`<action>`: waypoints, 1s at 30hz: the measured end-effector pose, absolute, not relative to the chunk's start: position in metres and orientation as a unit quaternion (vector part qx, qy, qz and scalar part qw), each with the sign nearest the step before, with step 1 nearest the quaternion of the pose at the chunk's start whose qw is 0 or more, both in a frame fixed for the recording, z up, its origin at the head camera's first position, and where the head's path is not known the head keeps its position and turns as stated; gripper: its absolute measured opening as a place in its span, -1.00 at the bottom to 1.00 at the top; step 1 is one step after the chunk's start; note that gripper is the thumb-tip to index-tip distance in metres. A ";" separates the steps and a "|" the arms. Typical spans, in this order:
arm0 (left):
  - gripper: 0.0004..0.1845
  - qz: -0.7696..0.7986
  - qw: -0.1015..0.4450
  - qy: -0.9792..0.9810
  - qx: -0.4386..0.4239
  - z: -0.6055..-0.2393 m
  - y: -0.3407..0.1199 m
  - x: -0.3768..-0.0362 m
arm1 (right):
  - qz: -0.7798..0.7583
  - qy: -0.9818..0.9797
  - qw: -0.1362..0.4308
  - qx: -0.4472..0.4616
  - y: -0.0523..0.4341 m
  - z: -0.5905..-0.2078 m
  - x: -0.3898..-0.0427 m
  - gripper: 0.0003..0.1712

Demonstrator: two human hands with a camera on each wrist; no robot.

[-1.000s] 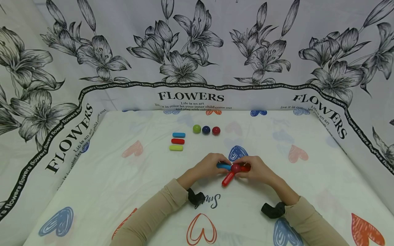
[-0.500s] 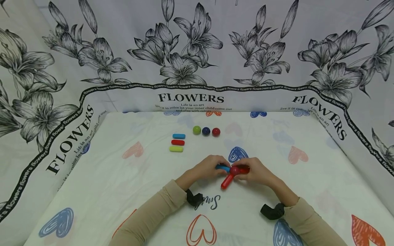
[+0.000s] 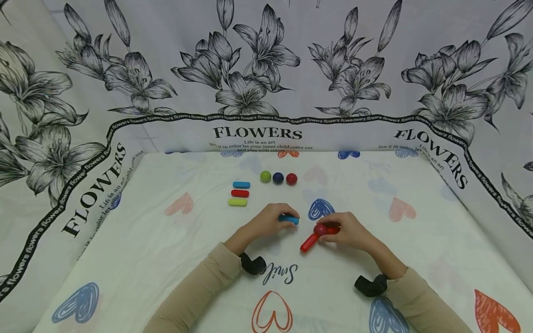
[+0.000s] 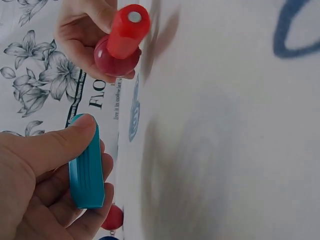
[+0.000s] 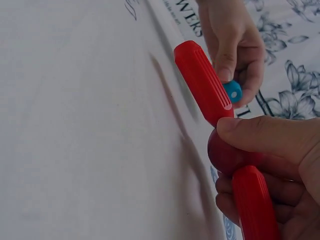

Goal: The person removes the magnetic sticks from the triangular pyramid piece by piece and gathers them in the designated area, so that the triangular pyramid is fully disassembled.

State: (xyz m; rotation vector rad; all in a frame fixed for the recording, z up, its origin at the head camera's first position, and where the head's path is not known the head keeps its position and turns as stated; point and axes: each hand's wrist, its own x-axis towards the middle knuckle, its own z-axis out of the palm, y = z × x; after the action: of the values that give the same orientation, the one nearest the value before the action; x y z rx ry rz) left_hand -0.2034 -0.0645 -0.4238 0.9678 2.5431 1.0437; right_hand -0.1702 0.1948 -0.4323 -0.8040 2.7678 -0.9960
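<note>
On three sides hangs a lily-print curtain (image 3: 266,69) reading "FLOWERS", enclosing a table (image 3: 125,259) under a heart-print cloth. Mid-table, the right hand (image 3: 351,231) grips a red ball (image 3: 319,229) with two red rods (image 3: 309,243); just beside it, the left hand (image 3: 268,221) pinches a blue rod (image 3: 289,219). Toward the far edge lie three spare rods (image 3: 239,193) and three balls (image 3: 278,177).

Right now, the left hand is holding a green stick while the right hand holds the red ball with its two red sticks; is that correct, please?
Not quite: the stick in the left hand is blue, as the left wrist view shows. The right hand does hold the red ball with two red sticks.
</note>
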 end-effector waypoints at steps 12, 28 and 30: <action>-0.73 0.369 0.079 0.879 0.290 -0.418 -0.087 -0.203 | -0.330 0.910 0.076 -0.239 0.190 -0.431 -0.170 -0.54; -0.72 0.364 0.053 0.889 0.273 -0.415 -0.110 -0.205 | -0.331 0.909 0.066 -0.244 0.189 -0.431 -0.170 -0.54; -0.72 0.367 0.050 0.889 0.270 -0.415 -0.113 -0.205 | -0.329 0.910 0.067 -0.242 0.189 -0.432 -0.170 -0.54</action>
State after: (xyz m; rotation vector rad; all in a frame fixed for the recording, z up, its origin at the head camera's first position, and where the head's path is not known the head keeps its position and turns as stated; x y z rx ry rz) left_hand -0.2045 -0.1129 -0.4149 0.8223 2.7069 1.1175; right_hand -0.1702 0.1891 -0.4316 -0.7300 2.7442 -0.9921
